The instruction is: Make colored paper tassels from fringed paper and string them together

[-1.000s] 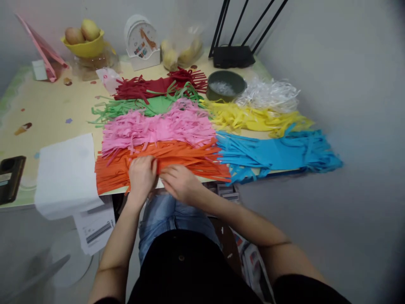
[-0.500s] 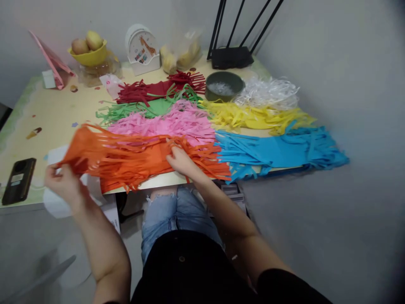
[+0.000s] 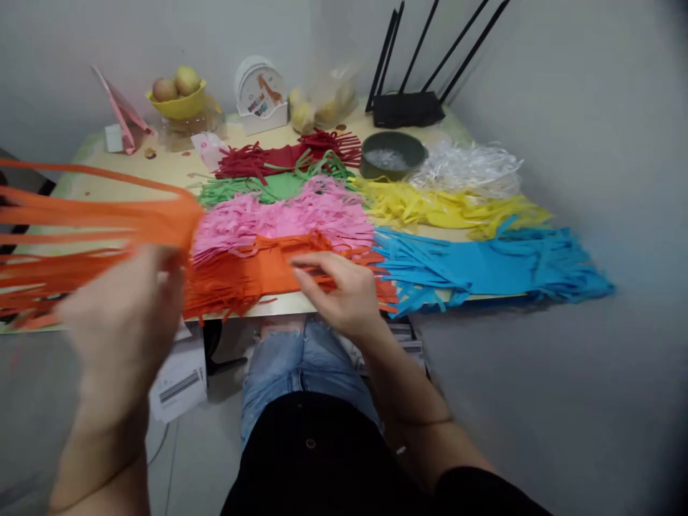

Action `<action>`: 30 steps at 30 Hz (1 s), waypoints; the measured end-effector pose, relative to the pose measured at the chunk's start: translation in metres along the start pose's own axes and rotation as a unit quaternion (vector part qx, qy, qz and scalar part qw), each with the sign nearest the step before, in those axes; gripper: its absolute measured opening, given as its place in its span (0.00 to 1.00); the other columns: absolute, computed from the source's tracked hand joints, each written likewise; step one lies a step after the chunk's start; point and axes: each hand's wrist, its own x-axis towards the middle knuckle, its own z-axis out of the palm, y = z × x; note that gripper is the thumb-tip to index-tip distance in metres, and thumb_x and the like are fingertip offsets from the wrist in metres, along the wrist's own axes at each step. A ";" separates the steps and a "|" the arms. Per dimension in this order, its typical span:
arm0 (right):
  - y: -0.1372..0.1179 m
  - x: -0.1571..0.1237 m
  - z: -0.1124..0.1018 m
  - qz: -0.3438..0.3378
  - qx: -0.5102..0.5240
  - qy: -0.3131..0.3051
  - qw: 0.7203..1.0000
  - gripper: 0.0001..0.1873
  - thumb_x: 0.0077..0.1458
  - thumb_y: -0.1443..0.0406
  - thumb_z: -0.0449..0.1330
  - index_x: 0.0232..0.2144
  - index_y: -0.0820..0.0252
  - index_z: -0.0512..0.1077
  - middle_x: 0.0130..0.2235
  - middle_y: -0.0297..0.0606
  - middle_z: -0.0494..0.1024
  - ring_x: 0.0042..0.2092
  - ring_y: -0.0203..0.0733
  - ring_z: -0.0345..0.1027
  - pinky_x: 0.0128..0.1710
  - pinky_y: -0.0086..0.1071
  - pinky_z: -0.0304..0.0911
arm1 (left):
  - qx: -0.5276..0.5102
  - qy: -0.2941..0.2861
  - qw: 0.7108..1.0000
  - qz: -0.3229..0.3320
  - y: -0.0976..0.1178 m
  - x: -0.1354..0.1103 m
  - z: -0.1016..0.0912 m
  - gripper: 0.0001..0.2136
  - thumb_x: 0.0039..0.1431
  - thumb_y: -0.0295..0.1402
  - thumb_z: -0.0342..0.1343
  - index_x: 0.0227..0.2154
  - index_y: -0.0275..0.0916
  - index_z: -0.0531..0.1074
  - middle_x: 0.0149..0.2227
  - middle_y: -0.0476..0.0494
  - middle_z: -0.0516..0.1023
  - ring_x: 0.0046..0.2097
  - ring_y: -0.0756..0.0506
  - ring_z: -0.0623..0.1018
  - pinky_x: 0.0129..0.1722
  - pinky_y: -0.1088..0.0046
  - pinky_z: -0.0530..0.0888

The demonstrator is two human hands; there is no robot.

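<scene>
My left hand [image 3: 126, 315] is raised close to the camera and blurred, its fingers closed on a sheet of orange fringed paper [image 3: 80, 236] whose strips trail off to the left. My right hand [image 3: 344, 287] lies with fingers stretched out on the stack of orange fringed paper [image 3: 241, 276] at the table's near edge. Behind that stack lie pink fringed paper [image 3: 284, 215], green fringed paper [image 3: 258, 188] and dark red fringed paper [image 3: 279, 152].
To the right lie blue fringed paper [image 3: 484, 265], yellow fringed paper [image 3: 441, 204], white strips [image 3: 467, 166] and a dark bowl [image 3: 392, 152]. At the back stand a router [image 3: 411, 107], a clock box [image 3: 261, 93], a yellow fruit bowl [image 3: 180, 100] and a bag of fruit [image 3: 322, 100].
My left hand has lifted one orange fringed sheet off the stack and carried it up and to the left. My right hand has stayed on the stack and spread flat.
</scene>
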 end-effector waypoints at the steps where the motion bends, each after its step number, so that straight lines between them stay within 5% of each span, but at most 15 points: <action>1: -0.012 -0.001 -0.001 -0.052 -0.003 0.019 0.998 0.18 0.64 0.58 0.57 0.51 0.61 0.76 0.51 0.47 0.82 0.53 0.47 0.76 0.57 0.42 0.69 | 0.042 0.012 0.998 0.037 0.009 0.001 0.006 0.10 0.66 0.39 0.54 0.40 0.40 0.76 0.29 0.45 0.76 0.33 0.44 0.77 0.29 0.70 0.66; 3: -0.025 0.002 0.003 -0.116 -0.029 0.016 0.993 0.27 0.63 0.59 0.59 0.61 0.62 0.68 0.63 0.49 0.73 0.66 0.52 0.63 0.67 0.50 0.58 | 0.094 0.034 0.987 0.124 0.027 0.002 0.020 0.09 0.66 0.37 0.53 0.36 0.40 0.76 0.24 0.47 0.74 0.28 0.45 0.76 0.26 0.70 0.60; 6: -0.020 0.012 0.011 -0.131 -0.070 -0.005 0.989 0.30 0.60 0.66 0.58 0.64 0.67 0.64 0.67 0.51 0.66 0.70 0.54 0.53 0.70 0.52 0.51 | 0.067 0.049 0.979 0.188 0.044 -0.001 0.039 0.07 0.65 0.32 0.52 0.36 0.40 0.75 0.24 0.48 0.78 0.26 0.47 0.76 0.25 0.72 0.61; 9: -0.003 0.021 0.005 -0.125 -0.086 -0.032 0.988 0.23 0.55 0.72 0.56 0.53 0.66 0.73 0.56 0.50 0.77 0.61 0.54 0.65 0.64 0.50 0.60 | 0.023 0.060 0.982 0.176 0.044 -0.003 0.045 0.07 0.64 0.32 0.53 0.36 0.39 0.76 0.27 0.47 0.80 0.26 0.48 0.78 0.27 0.74 0.64; 12: 0.003 0.027 -0.016 -0.120 -0.072 -0.070 0.988 0.19 0.50 0.75 0.53 0.43 0.63 0.76 0.44 0.46 0.82 0.48 0.48 0.73 0.53 0.43 0.67 | -0.089 -0.009 0.984 0.151 0.034 0.002 0.042 0.09 0.61 0.31 0.54 0.40 0.39 0.78 0.34 0.46 0.84 0.33 0.48 0.81 0.33 0.76 0.71; 16: -0.005 0.039 -0.046 -0.130 -0.037 -0.102 0.986 0.14 0.51 0.72 0.53 0.39 0.63 0.75 0.42 0.44 0.82 0.44 0.44 0.74 0.45 0.35 0.65 | -0.216 -0.101 0.966 0.101 0.022 0.016 0.037 0.08 0.58 0.33 0.56 0.34 0.39 0.80 0.32 0.47 0.84 0.33 0.48 0.80 0.34 0.76 0.74; 21: -0.005 0.053 -0.056 -0.106 0.008 -0.141 0.984 0.15 0.47 0.72 0.53 0.37 0.62 0.74 0.35 0.37 0.80 0.35 0.38 0.70 0.36 0.29 0.60 | -0.267 -0.065 0.959 0.063 0.015 0.024 0.034 0.07 0.53 0.31 0.58 0.32 0.38 0.81 0.30 0.48 0.82 0.30 0.49 0.78 0.33 0.76 0.74; 27: 0.007 0.056 -0.049 -0.126 0.142 -0.120 0.974 0.21 0.45 0.74 0.52 0.41 0.63 0.76 0.42 0.38 0.81 0.42 0.38 0.73 0.43 0.30 0.66 | -0.416 -0.062 0.907 0.021 0.000 0.020 0.038 0.08 0.55 0.35 0.64 0.36 0.42 0.85 0.31 0.47 0.82 0.31 0.48 0.77 0.32 0.74 0.75; 30: 0.012 0.054 -0.049 -0.110 0.176 -0.138 0.968 0.23 0.41 0.75 0.50 0.37 0.61 0.79 0.38 0.36 0.82 0.40 0.37 0.74 0.43 0.31 0.68 | -0.474 -0.082 0.875 0.049 -0.010 0.018 0.042 0.06 0.54 0.37 0.67 0.33 0.42 0.85 0.35 0.42 0.83 0.37 0.45 0.80 0.38 0.71 0.76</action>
